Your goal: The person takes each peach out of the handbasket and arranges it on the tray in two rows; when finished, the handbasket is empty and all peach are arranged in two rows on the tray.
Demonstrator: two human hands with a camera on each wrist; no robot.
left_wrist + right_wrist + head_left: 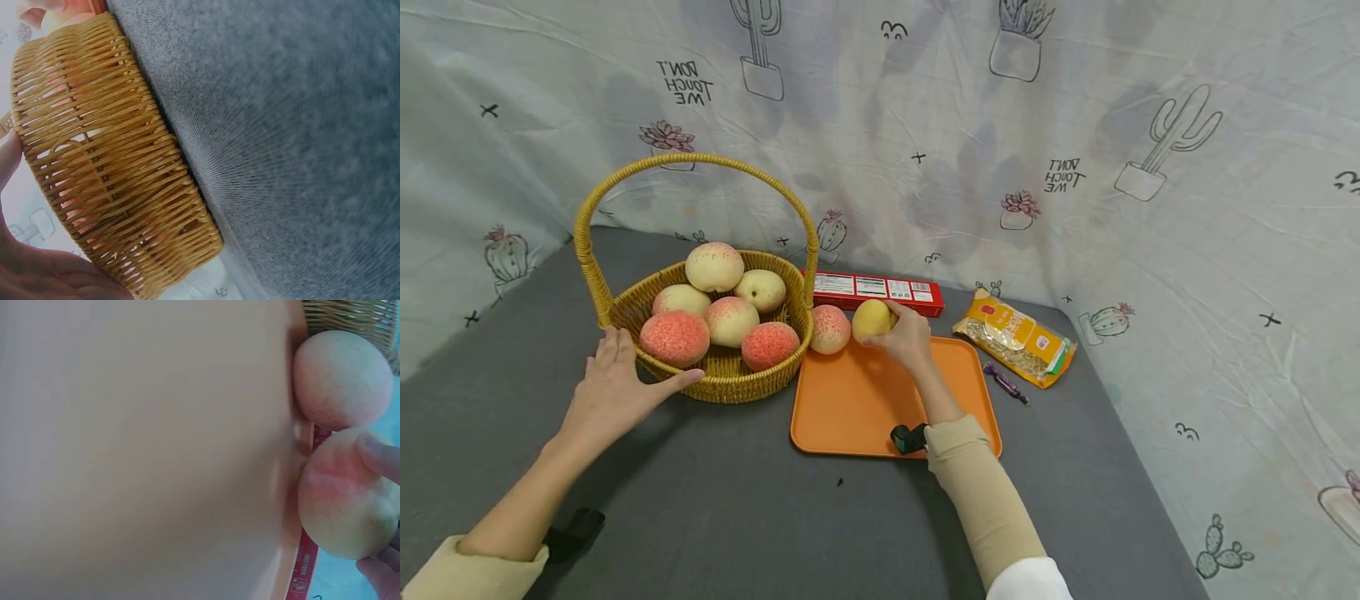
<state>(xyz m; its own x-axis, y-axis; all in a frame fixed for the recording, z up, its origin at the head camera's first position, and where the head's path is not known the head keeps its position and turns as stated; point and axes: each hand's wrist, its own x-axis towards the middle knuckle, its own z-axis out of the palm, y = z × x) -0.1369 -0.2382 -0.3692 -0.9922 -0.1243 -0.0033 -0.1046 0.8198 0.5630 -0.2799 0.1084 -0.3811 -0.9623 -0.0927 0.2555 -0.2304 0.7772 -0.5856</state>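
My right hand point(910, 335) pinches a yellow peach point(871, 320) between thumb and fingers over the back of the orange tray point(865, 400). In the right wrist view this peach point(337, 506) shows a pink blush. Beside it, at the tray's back left corner, sits a pink-speckled peach point(829, 329). A yellow wicker basket point(730, 390) with a tall handle holds several pale and red peaches. My left hand point(610, 392) rests against the basket's left front rim, thumb and fingers spread. The left wrist view has the woven wall point(106, 162) close up.
A red box point(880, 289) lies behind the tray. To the tray's right are a yellow food packet point(1017, 337) and a small purple wrapped candy point(1006, 384). A patterned cloth point(865, 125) hangs behind the grey table point(737, 500).
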